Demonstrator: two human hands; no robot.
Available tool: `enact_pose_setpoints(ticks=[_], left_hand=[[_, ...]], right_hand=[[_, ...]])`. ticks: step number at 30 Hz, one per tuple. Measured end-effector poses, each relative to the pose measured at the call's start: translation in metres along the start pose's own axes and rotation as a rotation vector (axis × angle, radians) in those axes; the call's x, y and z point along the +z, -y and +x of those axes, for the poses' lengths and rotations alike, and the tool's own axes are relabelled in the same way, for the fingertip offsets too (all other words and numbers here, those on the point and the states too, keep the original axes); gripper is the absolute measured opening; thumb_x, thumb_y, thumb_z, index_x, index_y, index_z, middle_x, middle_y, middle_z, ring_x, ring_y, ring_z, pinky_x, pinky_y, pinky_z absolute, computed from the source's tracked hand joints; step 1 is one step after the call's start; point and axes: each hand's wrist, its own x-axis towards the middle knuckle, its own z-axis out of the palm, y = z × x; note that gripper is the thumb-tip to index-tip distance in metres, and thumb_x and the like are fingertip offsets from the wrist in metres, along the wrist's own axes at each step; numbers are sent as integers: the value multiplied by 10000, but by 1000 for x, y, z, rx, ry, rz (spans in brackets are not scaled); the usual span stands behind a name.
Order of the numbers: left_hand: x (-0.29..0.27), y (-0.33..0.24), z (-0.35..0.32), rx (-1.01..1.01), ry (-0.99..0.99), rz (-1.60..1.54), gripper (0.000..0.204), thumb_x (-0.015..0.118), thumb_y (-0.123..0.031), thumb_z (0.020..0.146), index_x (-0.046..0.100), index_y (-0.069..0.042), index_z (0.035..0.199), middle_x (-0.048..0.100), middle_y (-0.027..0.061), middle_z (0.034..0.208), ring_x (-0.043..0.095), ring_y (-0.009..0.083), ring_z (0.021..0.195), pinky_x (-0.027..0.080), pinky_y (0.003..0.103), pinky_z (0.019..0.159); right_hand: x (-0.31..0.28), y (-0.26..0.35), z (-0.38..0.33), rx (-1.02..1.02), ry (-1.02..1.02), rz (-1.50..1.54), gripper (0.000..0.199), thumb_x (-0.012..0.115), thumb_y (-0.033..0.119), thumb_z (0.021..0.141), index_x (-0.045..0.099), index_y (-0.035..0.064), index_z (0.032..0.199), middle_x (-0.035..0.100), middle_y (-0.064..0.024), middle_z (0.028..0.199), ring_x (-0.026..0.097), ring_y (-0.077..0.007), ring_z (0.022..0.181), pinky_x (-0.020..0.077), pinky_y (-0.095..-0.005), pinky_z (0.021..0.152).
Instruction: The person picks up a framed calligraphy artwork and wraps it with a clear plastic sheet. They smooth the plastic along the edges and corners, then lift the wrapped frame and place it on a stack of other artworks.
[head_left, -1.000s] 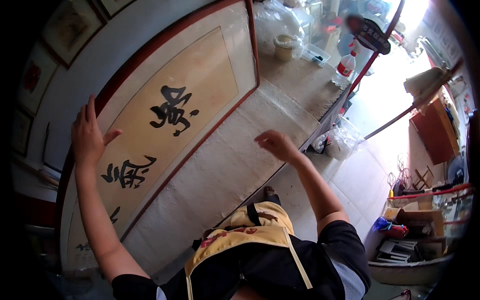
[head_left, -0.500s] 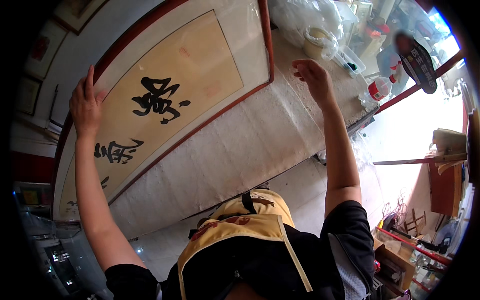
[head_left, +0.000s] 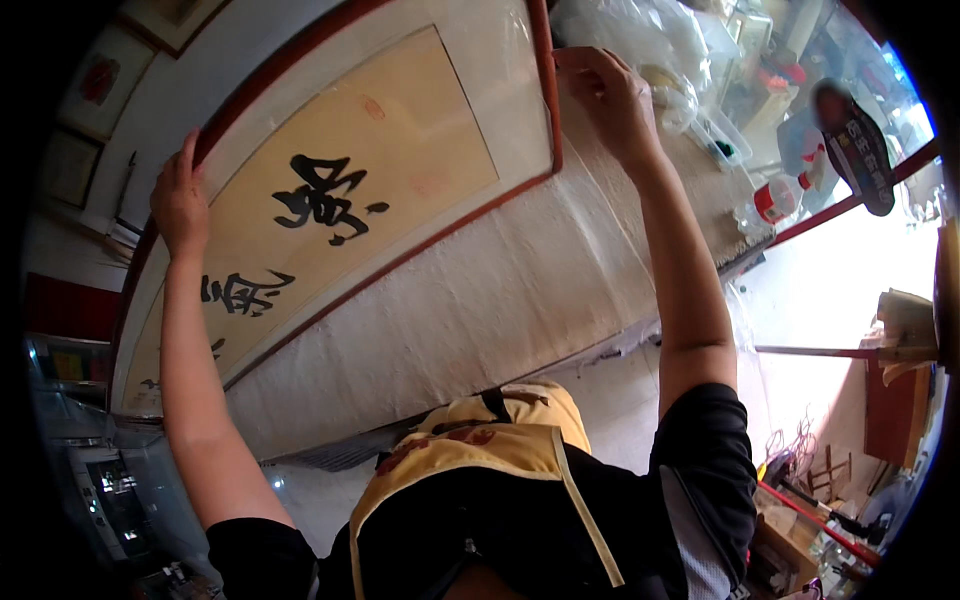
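A long picture frame [head_left: 545, 95] with red-brown wooden rails lies slanted across a pale work table. Inside its light mat is a cream sheet [head_left: 400, 130] with large black brush characters and red seal marks. On the far left rail, my left hand [head_left: 182, 208] has its fingers closed over the edge. At the short right end, my right hand [head_left: 618, 105] is bent inward with its fingertips closed on the rail; part of that grip is hidden behind the hand.
The table's plaster-like top [head_left: 470, 270] is rough. Beyond my right hand are crumpled clear plastic bags [head_left: 640, 40], a clear plastic tray [head_left: 722, 140] and a bottle with a red label [head_left: 775, 203]. A sign [head_left: 857, 150] hangs at the far right. Tools and boards stand lower right.
My right hand has gone from open air above the table to the frame's right end and taken hold there. My left hand stays on the far rail, its fingers more bent.
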Motion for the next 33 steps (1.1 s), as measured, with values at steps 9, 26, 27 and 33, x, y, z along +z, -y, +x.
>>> enact_pose_setpoints(ticks=[9,26,27,33], left_hand=[[-6,-12,-8,-57,-46,60,592,643,-174,957,456,-335,1495,612,30,1198,611,237,1074,471,439,916],[-15,-22,-5,-85,-41,45,604,659,-175,940,469,-343,1488,600,8,1141,590,224,1037,424,412,909],[-15,-21,-6,-78,-48,53,591,649,-192,948,469,-345,1489,600,8,1146,589,224,1041,421,409,910],[-22,-22,-7,-48,-54,41,541,616,-322,977,465,-312,1496,595,24,1196,577,237,1087,403,421,934]], right_hand=[[27,38,82,-341,-44,-391,533,831,153,741,638,234,1231,552,-82,1195,548,-292,1149,481,-433,963],[-1,6,132,-330,106,-459,118,798,170,791,747,97,870,711,-50,836,649,-242,802,530,-363,760],[1,8,136,-291,102,-502,128,788,217,797,748,123,875,708,-43,842,653,-243,837,532,-378,759],[4,-2,166,-258,-38,-642,239,795,385,781,745,172,876,722,-38,889,679,-265,851,547,-407,729]])
